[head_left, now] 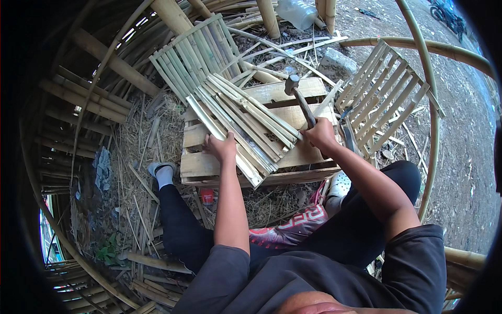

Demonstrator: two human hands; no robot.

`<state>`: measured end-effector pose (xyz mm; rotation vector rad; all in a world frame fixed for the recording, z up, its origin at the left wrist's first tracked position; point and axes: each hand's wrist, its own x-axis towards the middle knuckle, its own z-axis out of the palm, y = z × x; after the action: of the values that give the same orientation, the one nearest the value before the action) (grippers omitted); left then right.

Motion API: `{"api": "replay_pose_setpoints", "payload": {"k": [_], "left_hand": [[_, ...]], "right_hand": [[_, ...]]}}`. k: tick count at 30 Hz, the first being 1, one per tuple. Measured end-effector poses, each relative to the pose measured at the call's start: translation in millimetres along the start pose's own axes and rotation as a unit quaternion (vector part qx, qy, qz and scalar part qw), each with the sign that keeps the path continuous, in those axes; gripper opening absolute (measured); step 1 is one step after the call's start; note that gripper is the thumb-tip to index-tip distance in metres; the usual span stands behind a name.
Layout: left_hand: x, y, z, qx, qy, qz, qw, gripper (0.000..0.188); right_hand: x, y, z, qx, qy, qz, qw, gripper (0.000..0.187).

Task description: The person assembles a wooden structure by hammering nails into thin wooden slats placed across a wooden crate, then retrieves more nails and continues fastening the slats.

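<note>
A hammer (pixel 302 102) is in my right hand (pixel 321 135), with the fingers wrapped round its handle. Its metal head is raised and points away from me, over the right part of a low wooden crate-like bench (pixel 201 164). Across this bench lies a slanting bundle of split bamboo strips (pixel 254 118). My left hand (pixel 221 147) grips the pale outer bamboo strip (pixel 241 162) on the bundle's left side. Beside my right hand, a dark curved blade-like tool (pixel 347 137) lies partly hidden by the forearm.
A slatted bamboo panel (pixel 198 51) leans behind the bench, and another slatted panel (pixel 384 94) stands to its right. A concrete block (pixel 337 63) and a clear plastic jug (pixel 297 14) sit farther back. Bent bamboo poles (pixel 430 99) curve around the right side.
</note>
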<state>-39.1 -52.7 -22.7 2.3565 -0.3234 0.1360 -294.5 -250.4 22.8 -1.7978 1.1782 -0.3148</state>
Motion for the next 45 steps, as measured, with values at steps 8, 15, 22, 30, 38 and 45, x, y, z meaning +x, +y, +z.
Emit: {"api": "replay_pose_setpoints", "payload": {"k": [8, 15, 22, 30, 38, 45], "left_hand": [[-2, -8, -7, -0.154, 0.0, -0.018, 0.988, 0.049], [-10, -2, -9, -0.12, 0.033, -0.007, 0.992, 0.045], [-17, 14, -22, -0.131, 0.061, -0.002, 0.989, 0.041], [-61, 32, -31, -0.225, 0.097, -0.056, 0.968, 0.053], [-120, 40, -35, -0.201, 0.18, -0.124, 0.955, 0.065], [-129, 4, -43, -0.114, 0.138, -0.118, 0.977, 0.071]], "right_hand": [[-4, -5, -3, 0.018, -0.025, 0.025, 0.999, 0.02], [-6, -7, -7, 0.04, -0.023, 0.023, 0.999, 0.026], [-7, -23, -16, 0.076, -0.022, -0.008, 0.997, 0.025], [17, -23, -27, 0.143, -0.039, -0.023, 0.989, 0.021], [36, -18, -20, 0.139, -0.077, -0.023, 0.987, 0.022], [44, -6, 2, 0.064, -0.103, -0.013, 0.993, 0.015]]}}
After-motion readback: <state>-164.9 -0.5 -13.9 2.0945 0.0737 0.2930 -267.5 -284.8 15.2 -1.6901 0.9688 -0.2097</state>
